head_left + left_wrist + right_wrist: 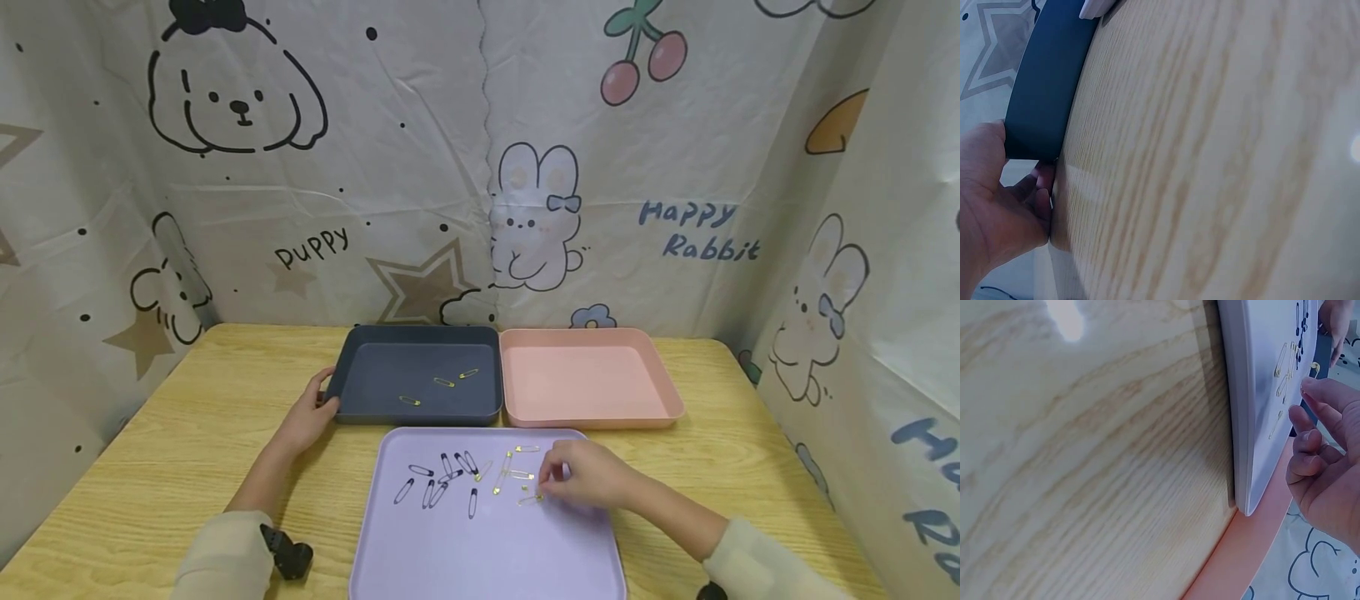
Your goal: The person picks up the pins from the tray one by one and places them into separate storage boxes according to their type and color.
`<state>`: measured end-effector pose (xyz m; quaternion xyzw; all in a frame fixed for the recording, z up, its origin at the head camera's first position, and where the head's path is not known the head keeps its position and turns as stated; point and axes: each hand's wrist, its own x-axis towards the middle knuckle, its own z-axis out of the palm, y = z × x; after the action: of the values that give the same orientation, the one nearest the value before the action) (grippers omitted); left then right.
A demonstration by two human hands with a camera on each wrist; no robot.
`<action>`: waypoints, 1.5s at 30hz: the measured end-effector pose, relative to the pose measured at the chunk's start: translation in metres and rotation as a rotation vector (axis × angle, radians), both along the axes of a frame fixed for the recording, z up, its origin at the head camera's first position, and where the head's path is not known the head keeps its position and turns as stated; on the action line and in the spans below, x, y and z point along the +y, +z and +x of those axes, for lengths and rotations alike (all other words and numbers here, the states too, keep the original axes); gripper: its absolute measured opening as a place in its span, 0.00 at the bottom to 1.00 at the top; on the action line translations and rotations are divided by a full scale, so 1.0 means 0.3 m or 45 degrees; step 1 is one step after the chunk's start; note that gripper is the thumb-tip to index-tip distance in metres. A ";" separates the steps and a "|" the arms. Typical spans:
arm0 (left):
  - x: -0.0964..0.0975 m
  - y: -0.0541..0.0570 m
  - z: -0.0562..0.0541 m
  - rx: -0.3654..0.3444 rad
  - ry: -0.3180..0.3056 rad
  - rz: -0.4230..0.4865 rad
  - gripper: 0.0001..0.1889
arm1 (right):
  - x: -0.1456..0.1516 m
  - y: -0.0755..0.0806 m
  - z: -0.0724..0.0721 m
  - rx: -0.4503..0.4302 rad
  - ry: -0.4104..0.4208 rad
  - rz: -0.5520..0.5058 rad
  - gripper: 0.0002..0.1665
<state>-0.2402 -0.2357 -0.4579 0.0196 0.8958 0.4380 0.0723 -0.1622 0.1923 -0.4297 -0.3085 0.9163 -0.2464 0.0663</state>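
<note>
My left hand (306, 419) grips the left side of a dark blue-grey tray (375, 367), thumb on the front corner in the left wrist view. Three gold safety pins (444, 382) lie in that tray. Over the right part of a lavender tray (480, 558), my right hand (581, 473) pinches one end of a gold safety pin (531, 500) between thumb and index finger. Several gold safety pins (528, 449) lie beside it. Left of these, several black safety pins (472, 493) are scattered, some overlapping.
A pink tray (588, 379) stands at the back right, against the dark tray. All three trays sit on a wood-grain table (247, 358). Printed fabric (420, 167) hangs behind the table and at both sides.
</note>
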 end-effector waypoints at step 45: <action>0.003 0.001 0.001 0.009 -0.001 0.002 0.31 | -0.174 0.132 -0.208 0.123 -0.115 -0.041 0.03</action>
<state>-0.2398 -0.2347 -0.4577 0.0217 0.8958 0.4386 0.0693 -0.2247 0.1401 -0.3901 -0.2795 0.9273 -0.2489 0.0060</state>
